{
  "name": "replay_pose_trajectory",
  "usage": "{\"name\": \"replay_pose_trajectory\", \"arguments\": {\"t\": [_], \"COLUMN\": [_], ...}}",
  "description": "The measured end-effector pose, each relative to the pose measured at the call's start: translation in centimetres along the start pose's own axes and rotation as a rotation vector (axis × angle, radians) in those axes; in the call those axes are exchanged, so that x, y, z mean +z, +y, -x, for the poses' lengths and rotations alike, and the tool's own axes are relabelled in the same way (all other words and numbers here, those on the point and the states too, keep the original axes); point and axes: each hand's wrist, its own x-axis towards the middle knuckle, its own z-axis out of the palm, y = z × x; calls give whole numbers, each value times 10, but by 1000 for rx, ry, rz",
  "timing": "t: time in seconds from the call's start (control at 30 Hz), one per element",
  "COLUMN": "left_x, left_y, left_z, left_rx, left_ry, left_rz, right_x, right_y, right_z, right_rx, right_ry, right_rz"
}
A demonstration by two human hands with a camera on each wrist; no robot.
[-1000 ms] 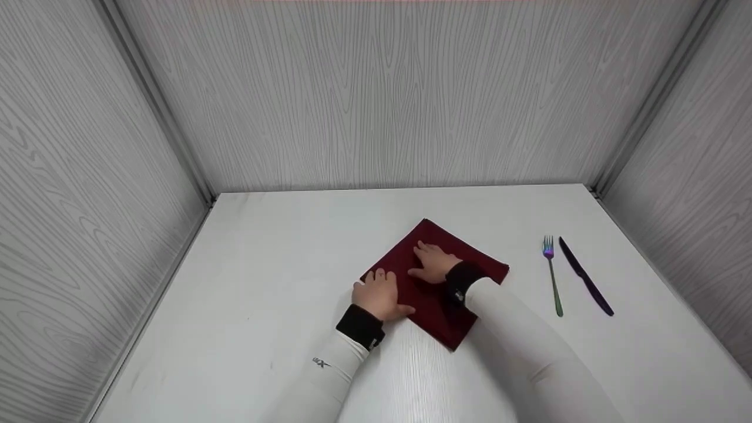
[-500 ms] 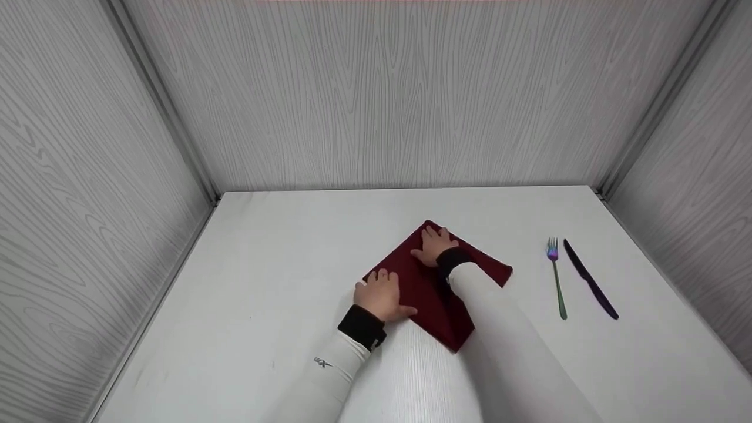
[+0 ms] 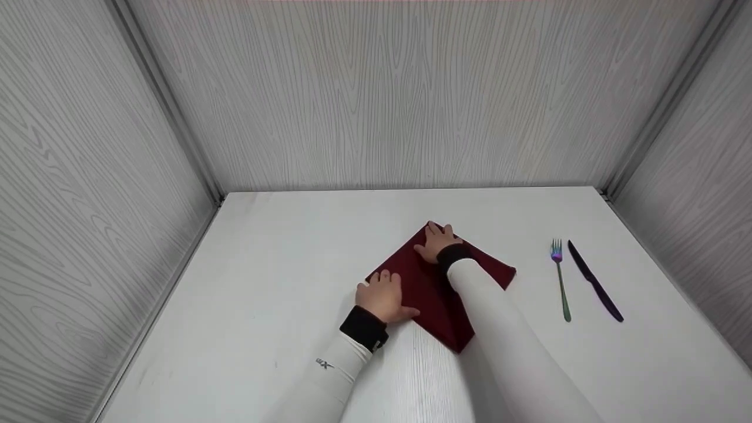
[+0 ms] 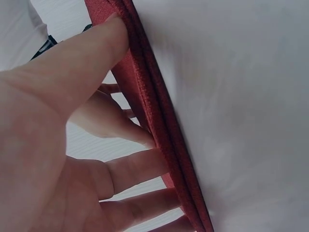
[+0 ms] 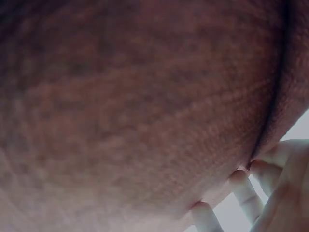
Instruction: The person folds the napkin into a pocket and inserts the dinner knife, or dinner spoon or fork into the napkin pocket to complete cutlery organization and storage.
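Dark red folded fabric cloth (image 3: 432, 299) under 2 spread hands, neither gripping: left hand (image 3: 383, 298) on its left edge, right hand (image 3: 437, 242) at far corner. White tabletop (image 3: 264, 264) runs wide leftward of left hand; rainbow metal fork (image 3: 561, 285), dark slim knife (image 3: 594, 282) rightward of right hand.

Hey, your head view's pretty bright, cool and even, but you've got a grainy streak of glare on the white tabletop (image 3: 415, 379) between your sleeves (image 3: 506, 338), plus soft shadow along the right one. There's a thin reddish line across the top edge too. Your left wrist cam gets the cloth (image 4: 157, 101) fairly crisp, while the white beside it is hazy blur. Right wrist's rough: dim, brownish, smeary up close, blown-out white around the fingers (image 5: 245, 195).
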Motion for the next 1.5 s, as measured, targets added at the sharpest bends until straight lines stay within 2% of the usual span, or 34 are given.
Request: {"name": "replay_pose_trajectory", "arguments": {"t": [0.13, 0.23, 0.37, 0.43, 0.5, 0.67, 0.83, 1.1, 1.23, 1.37, 1.5], "left_x": [0, 1, 2, 2, 2, 3, 2, 0, 0, 1, 2], "left_y": [0, -1, -2, -3, -3, -4, -4, -3, -3, -4, -5], "left_z": [-1, -2, -3, -3, -4, -5, -4, -4, -5, -5, -4], "left_rx": [-3, 0, 9, 9, 10, 10, 8, -8, -7, -7, -7], "left_ry": [-12, -9, 16, 19, 19, 15, 14, -23, -25, -11, -9], "left_rz": [1, 6, 8, 6, 9, 22, 34, 39, 50, 63, 71], "right_x": [1, 2, 5, 6, 7, 14, 22, 35, 41, 47, 50], "right_y": [8, 14, 18, 19, 20, 27, 34, 36, 34, 28, 21], "right_z": [-1, -1, 7, 14, 23, 55, 95, 162, 189, 210, 222], "right_rx": [-14, -64, -152, -199, -235, -321, -363, -511, -538, -567, -572], "right_ry": [2, 58, 144, 160, 140, 45, 23, 98, 127, 173, 220], "right_rz": [-111, -178, -168, -167, -178, -181, -161, -67, -9, 72, 140]}}
